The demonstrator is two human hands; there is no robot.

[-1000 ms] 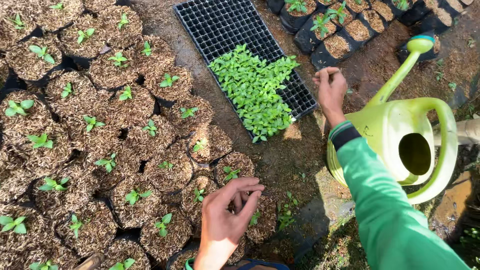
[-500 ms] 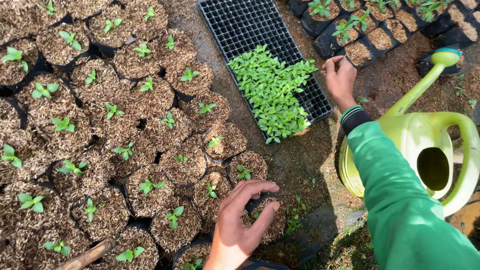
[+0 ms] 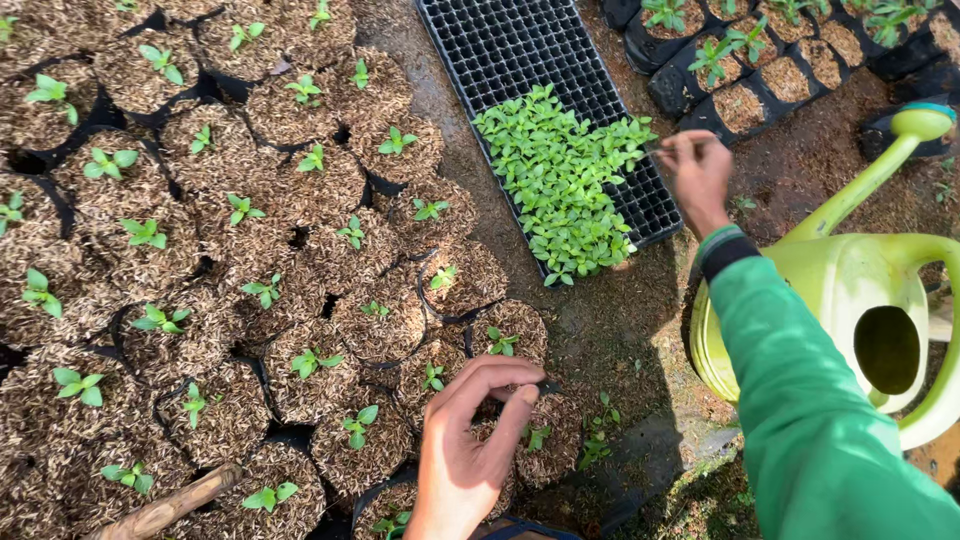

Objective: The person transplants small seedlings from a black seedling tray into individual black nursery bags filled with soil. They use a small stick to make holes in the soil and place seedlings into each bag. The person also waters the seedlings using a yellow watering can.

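Observation:
My left hand (image 3: 470, 440) is low in the middle, fingers apart and curved over a black grow bag (image 3: 540, 430) filled with brown husk, its fingertips touching the bag's top. A small seedling (image 3: 537, 436) stands just beside the fingers. My right hand (image 3: 697, 178), in a green sleeve, reaches to the right edge of a black seedling tray (image 3: 520, 45). Its fingers are pinched on something thin, like a stem. A dense patch of green seedlings (image 3: 565, 175) fills the tray's near end.
Several husk-filled grow bags (image 3: 250, 250), each with one small seedling, cover the left side. A light green watering can (image 3: 860, 300) stands under my right arm. More black bags (image 3: 740, 60) sit at the top right. A wooden stick (image 3: 165, 510) lies at the bottom left.
My left hand has come down from hovering onto the grow bag. My right hand has stayed at the tray's right edge and closed its fingers there.

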